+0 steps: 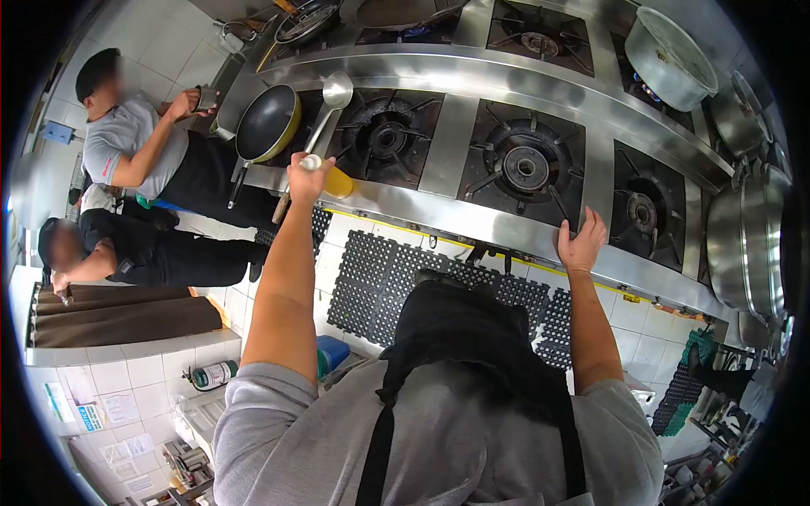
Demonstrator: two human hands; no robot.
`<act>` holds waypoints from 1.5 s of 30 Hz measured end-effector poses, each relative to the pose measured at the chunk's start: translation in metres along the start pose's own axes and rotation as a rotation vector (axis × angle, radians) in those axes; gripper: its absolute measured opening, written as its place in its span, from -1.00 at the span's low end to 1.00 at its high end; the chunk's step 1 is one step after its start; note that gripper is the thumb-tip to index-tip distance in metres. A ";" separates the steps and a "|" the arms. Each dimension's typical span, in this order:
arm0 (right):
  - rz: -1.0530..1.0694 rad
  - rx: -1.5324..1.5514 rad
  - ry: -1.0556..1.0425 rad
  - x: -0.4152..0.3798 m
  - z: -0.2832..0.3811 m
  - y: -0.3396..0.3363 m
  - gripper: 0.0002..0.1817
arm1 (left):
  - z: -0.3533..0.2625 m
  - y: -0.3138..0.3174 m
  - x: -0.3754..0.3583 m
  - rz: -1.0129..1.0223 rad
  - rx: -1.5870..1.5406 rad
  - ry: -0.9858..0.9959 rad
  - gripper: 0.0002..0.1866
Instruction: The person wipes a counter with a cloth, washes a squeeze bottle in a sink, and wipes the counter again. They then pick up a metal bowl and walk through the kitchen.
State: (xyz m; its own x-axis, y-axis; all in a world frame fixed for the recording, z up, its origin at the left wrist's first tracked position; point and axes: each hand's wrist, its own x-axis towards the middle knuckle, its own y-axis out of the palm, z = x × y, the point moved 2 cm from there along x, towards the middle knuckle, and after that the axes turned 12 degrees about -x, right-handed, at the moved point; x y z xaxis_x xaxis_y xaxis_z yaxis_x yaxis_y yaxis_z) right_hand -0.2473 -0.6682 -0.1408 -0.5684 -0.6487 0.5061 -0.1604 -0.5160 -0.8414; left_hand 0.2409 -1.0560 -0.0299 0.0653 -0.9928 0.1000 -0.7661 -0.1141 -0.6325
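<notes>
My left hand (305, 180) is closed around a bottle (339, 183) with a white top and a yellow body, at the stove's front edge. Beside it lies a long metal ladle (337, 91), its bowl by the left burner and its handle passing behind my hand. A dark frying pan (268, 123) with a yellowish outside sits just to the left. My right hand (582, 242) holds nothing; its fingers are apart at the steel front edge, between the middle burner (525, 169) and the right burner (643, 212).
A large pot (671, 59) stands at the back right, with big steel pots (747, 240) at the right end. Flames show under back burners. Two people (139, 139) are at the left, one holding a metal cup (207, 98). Black rubber mats (371, 282) cover part of the floor.
</notes>
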 end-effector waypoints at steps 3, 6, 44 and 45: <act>0.014 -0.005 0.011 0.000 0.000 0.000 -0.30 | 0.003 0.000 0.004 0.014 -0.005 -0.023 -0.19; 0.017 -0.006 0.014 0.001 0.000 -0.001 -0.30 | 0.004 0.000 0.006 0.038 -0.010 -0.041 -0.19; 0.004 0.017 0.041 0.002 -0.002 -0.005 -0.36 | 0.008 0.004 0.009 0.042 -0.099 0.006 -0.32; 0.001 0.013 0.036 0.002 -0.002 -0.006 -0.37 | 0.007 0.003 0.009 0.043 -0.100 0.008 -0.32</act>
State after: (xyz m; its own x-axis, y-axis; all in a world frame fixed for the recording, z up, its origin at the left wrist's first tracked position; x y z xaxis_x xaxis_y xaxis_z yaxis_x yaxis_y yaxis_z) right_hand -0.2492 -0.6660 -0.1352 -0.5970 -0.6290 0.4979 -0.1494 -0.5226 -0.8394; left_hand 0.2436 -1.0656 -0.0361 0.0261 -0.9964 0.0806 -0.8284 -0.0667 -0.5562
